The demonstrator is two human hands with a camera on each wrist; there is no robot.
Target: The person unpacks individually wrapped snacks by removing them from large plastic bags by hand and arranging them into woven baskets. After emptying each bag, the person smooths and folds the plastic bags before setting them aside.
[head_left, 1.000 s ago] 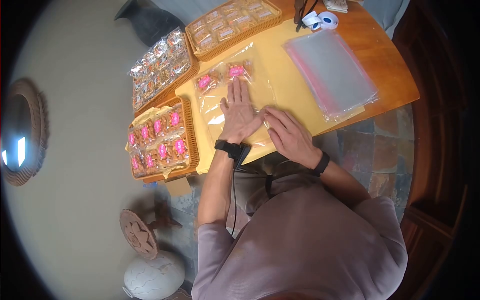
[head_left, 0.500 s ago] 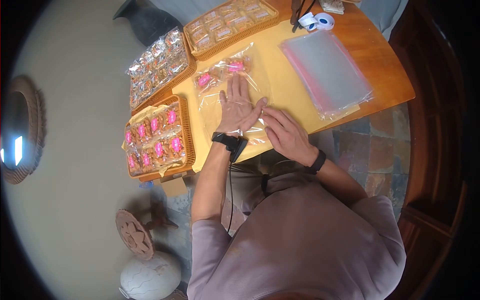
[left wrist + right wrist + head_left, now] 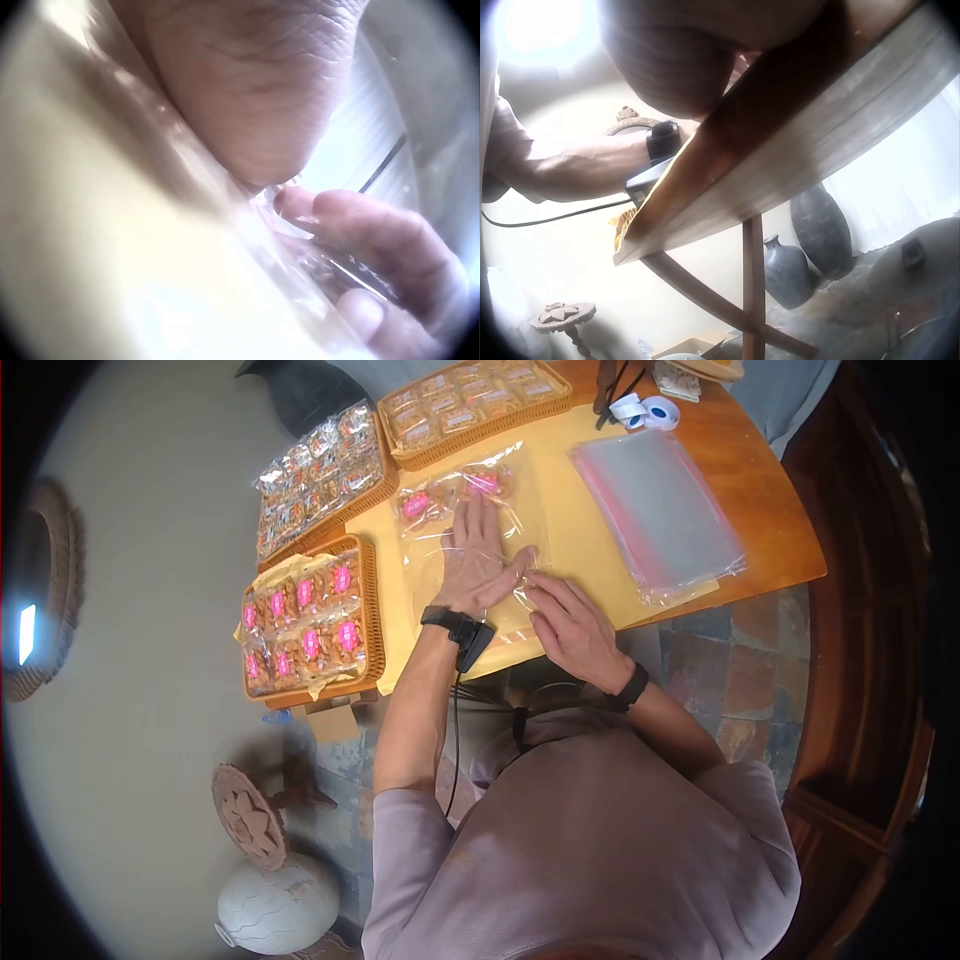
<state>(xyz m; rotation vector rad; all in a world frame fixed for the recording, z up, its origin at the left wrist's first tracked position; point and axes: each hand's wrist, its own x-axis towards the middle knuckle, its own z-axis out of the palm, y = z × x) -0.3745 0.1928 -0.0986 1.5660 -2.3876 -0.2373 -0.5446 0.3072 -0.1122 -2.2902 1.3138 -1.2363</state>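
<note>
In the head view, a large clear bag (image 3: pixel 430 575) lies on yellow paper, with two small packs of brown snacks with pink labels, the left one (image 3: pixel 415 506) and the right one (image 3: pixel 484 484), at its far end. My left hand (image 3: pixel 475 565) lies over the bag area, palm down, its straight fingers reaching the right pack; whether it is inside the bag I cannot tell. My right hand (image 3: pixel 578 630), fingers bent, pinches clear film beside the left thumb. Up close in the left wrist view, the right fingers (image 3: pixel 382 225) and thumb have shiny film between them.
A wicker basket (image 3: pixel 373 610) of pink-labelled packs stands at the left. Two more baskets, one with silvery packs (image 3: pixel 325 485), one with pale-labelled packs (image 3: pixel 460 418), are behind it. Flat clear bags (image 3: pixel 660 510) are stacked at the right, below label rolls (image 3: pixel 660 412).
My left thumb has moved away from the palm, towards the far side, beside the right fingertips. Otherwise both hands stay nearly in place; the head view has shifted slightly.
</note>
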